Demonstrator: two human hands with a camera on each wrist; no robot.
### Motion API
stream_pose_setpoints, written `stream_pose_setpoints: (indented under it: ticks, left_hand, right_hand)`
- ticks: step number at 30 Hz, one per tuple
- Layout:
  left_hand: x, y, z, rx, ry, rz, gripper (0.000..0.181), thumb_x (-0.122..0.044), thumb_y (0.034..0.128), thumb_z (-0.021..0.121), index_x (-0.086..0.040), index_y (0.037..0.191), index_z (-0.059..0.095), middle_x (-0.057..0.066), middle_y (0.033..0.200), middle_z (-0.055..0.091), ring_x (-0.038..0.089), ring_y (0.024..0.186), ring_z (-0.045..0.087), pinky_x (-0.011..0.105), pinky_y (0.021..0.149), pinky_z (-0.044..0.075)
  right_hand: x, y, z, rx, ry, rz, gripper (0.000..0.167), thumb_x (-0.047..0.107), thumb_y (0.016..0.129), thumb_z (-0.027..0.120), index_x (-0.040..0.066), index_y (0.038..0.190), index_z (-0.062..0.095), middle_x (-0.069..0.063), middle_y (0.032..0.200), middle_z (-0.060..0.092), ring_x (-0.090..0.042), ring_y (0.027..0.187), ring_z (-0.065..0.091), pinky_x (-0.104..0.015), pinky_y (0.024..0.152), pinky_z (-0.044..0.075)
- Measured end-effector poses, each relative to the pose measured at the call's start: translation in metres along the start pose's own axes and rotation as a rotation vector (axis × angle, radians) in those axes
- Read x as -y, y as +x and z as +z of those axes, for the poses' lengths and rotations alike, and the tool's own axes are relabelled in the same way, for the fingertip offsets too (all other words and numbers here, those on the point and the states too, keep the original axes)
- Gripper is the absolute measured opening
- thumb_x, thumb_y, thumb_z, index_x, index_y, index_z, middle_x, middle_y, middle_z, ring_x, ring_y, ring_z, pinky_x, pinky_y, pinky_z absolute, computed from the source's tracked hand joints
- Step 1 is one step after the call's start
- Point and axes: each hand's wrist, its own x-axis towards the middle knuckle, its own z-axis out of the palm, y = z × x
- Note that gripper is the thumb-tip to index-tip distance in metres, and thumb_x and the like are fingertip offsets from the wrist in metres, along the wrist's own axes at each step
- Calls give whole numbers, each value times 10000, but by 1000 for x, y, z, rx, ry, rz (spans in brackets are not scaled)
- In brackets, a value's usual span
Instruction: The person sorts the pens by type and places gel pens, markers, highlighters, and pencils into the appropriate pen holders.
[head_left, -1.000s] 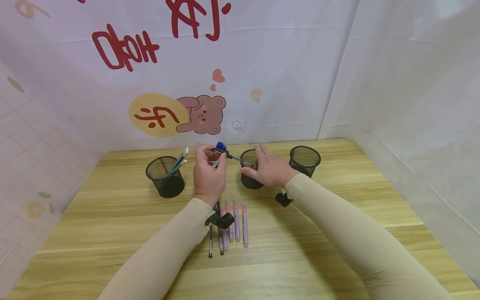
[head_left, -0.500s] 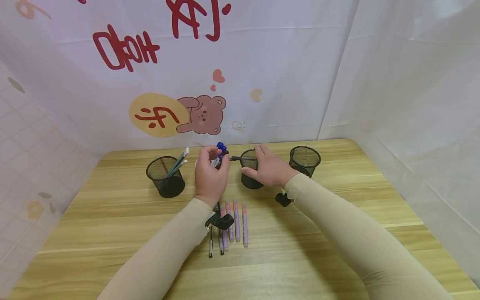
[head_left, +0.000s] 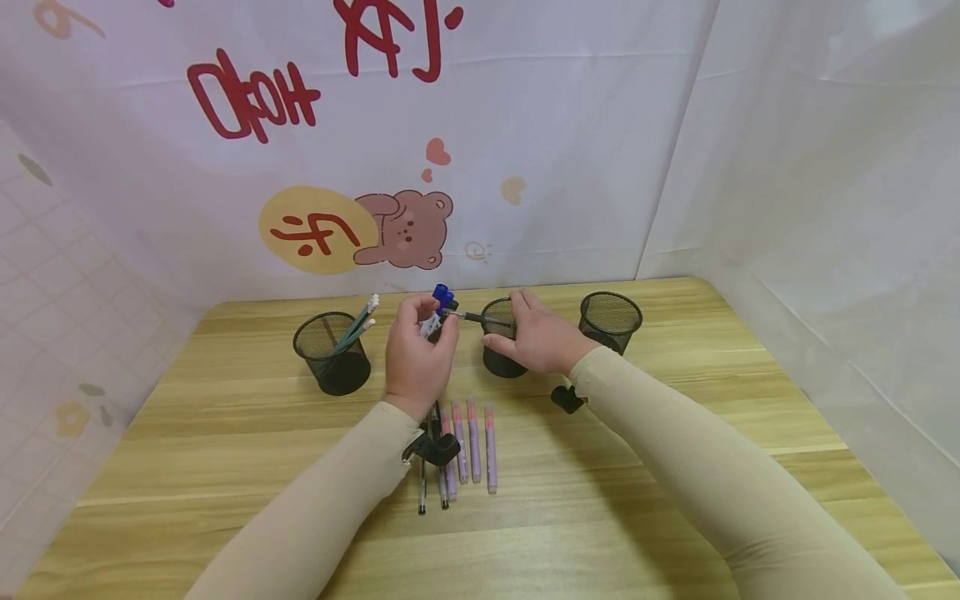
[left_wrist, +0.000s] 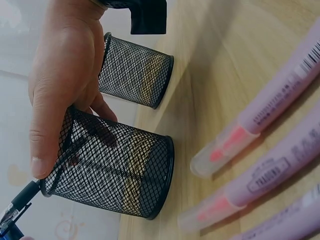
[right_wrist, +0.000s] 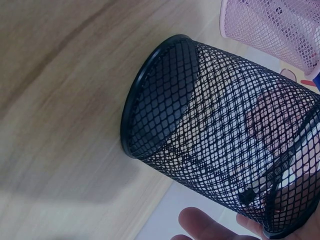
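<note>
My right hand (head_left: 543,337) grips the rim of the middle black mesh pen holder (left_wrist: 112,165), thumb on the near side. My left hand (head_left: 420,354) pinches the rear end of a black pen (head_left: 474,317) between thumb and fingers. The pen lies nearly level in the head view, its front part inside the mouth of that holder. Through the mesh in the right wrist view, the pen's dark tip (right_wrist: 247,196) shows. Just behind the left hand stand blue-capped markers (head_left: 442,293) in a pink mesh holder (right_wrist: 270,30), mostly hidden by the hand in the head view.
A black mesh holder (head_left: 341,379) with white-tipped green pencils (head_left: 354,327) stands on the left. Another black mesh holder (head_left: 611,321) is on the right. Several purple highlighters (head_left: 491,454) and black pens (head_left: 422,487) lie on the wooden table (head_left: 600,517) in front.
The pen has turned from a slant to nearly level, with its tip staying in the holder's mouth. My left hand has shifted slightly. The right hand keeps its grip in place.
</note>
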Motion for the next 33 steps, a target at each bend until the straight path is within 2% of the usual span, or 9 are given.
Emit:
stream_pose_setpoints:
  ticks: [6, 12, 16, 20, 26, 29, 33]
  left_hand:
    - [1, -1, -4, 40, 43, -25, 421, -255, 1013, 671, -30, 1352, 565, 133, 1321, 657, 306, 1267, 608, 495, 1095, 503]
    - [2, -1, -6, 87, 152, -58, 450, -352, 1005, 658, -55, 1339, 603, 106, 1301, 678, 328, 1224, 605, 510, 1070, 473]
    - [4, 1, -5, 111, 201, -29, 449, -390, 995, 669, -59, 1298, 638, 96, 1254, 701, 310, 1222, 605, 507, 1104, 439]
    - [4, 2, -3, 126, 206, 9, 429, -388, 991, 667, -53, 1258, 668, 102, 1214, 723, 307, 1246, 605, 500, 1142, 415]
    - [1, 5, -1, 157, 227, 70, 445, -373, 969, 702, -32, 1256, 688, 118, 1160, 742, 320, 1226, 622, 482, 1240, 312]
    - [-2, 5, 0, 187, 245, 79, 468, -388, 968, 714, -37, 1275, 684, 112, 1161, 730, 316, 1196, 615, 497, 1209, 334]
    - [-4, 4, 0, 217, 245, 75, 508, -409, 971, 715, -53, 1330, 659, 113, 1254, 707, 320, 1237, 590, 517, 1182, 362]
  right_hand:
    - [-1, 0, 1, 0, -13, -6, 1043, 720, 1006, 477, -13, 1665, 138, -238, 1737, 173, -422, 1554, 353, -536, 1214, 409]
    - [-1, 0, 1, 2, -21, -8, 1062, 747, 998, 451, -1, 1672, 112, -232, 1742, 162, -411, 1567, 331, -532, 1219, 404]
    - [-1, 0, 1, -4, -12, -7, 1039, 719, 1006, 472, -7, 1668, 132, -235, 1736, 180, -420, 1557, 347, -540, 1215, 408]
    - [-1, -1, 1, -11, -2, -10, 1028, 698, 1009, 497, -15, 1663, 150, -236, 1730, 197, -436, 1530, 389, -545, 1203, 421]
    - [-1, -1, 1, -8, -1, -13, 1037, 704, 1010, 487, -20, 1664, 135, -237, 1733, 184, -431, 1534, 383, -540, 1206, 419]
    - [-1, -2, 0, 0, -6, -13, 1048, 720, 1010, 465, -23, 1665, 121, -240, 1736, 171, -425, 1547, 362, -536, 1211, 414]
    - [0, -2, -1, 7, -9, -14, 1057, 734, 1009, 451, -24, 1665, 117, -244, 1735, 167, -421, 1553, 354, -537, 1206, 420]
